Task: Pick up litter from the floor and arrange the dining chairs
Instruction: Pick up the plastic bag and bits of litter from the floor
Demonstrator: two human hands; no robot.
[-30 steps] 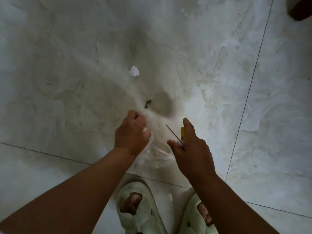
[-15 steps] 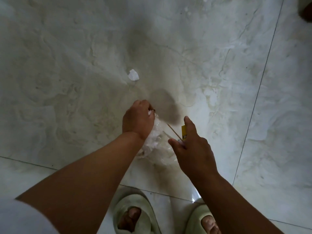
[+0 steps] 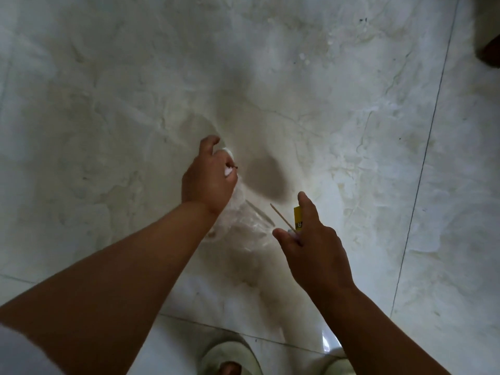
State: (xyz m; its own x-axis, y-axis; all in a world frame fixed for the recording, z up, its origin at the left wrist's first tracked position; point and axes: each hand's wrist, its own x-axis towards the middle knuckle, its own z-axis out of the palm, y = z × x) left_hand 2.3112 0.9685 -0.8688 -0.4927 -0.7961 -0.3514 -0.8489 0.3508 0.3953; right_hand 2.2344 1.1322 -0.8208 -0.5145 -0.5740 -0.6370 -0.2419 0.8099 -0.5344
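My left hand [image 3: 207, 177] reaches down to the pale marble floor [image 3: 108, 104], its fingers closed around a small white scrap of paper [image 3: 228, 155] and a dark bit of litter, with a crumpled clear plastic bag [image 3: 243, 223] hanging under the palm. My right hand [image 3: 311, 244] hovers lower right, pinching a thin wooden stick [image 3: 281, 216] and a small yellow wrapper [image 3: 298, 218] between thumb and fingers. How firmly the white scrap is gripped is hidden by the fingers.
Dark grout lines cross the floor [image 3: 422, 169]. A dark brown furniture leg [image 3: 491, 54] stands at the upper right edge. My feet in pale green slippers [image 3: 230, 358] show at the bottom edge.
My left hand moved forward along the floor, taking the dark bit and reaching the white paper scrap that lay farther ahead. The right hand kept its hold on the stick and wrapper.
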